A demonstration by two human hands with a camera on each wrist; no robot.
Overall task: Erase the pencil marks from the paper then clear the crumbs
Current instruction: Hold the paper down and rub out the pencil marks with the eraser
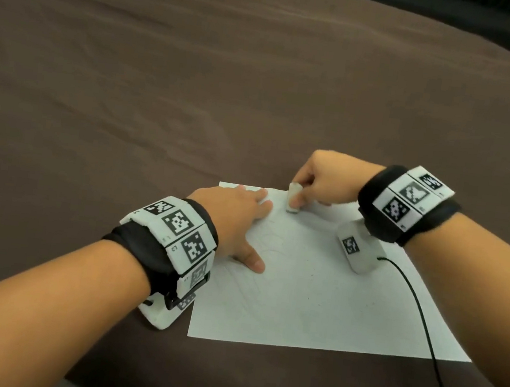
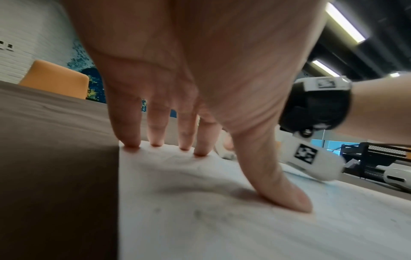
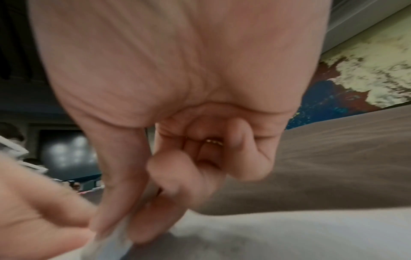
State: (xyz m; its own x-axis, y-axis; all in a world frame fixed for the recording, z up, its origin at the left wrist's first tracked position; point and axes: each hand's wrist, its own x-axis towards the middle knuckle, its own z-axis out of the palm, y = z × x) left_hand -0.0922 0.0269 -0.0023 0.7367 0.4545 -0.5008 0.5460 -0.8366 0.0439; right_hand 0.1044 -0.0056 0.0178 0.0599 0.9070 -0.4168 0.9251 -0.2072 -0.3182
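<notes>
eraser (image 1: 293, 198): white block, blurred, pinched by right hand (image 1: 322, 182) | paper (image 1: 313, 310): faint marks, flat under spread left hand (image 1: 234, 223)

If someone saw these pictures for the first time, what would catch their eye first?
The white sheet of paper on the brown cloth. The left hand presses flat on its far left corner, while beside it the right hand pinches a white block eraser upright on the paper.

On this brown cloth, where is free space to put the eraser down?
The brown cloth beyond the paper and left of the left hand is bare. It is crowded at the paper's far edge, where the right hand holds the eraser.
</notes>
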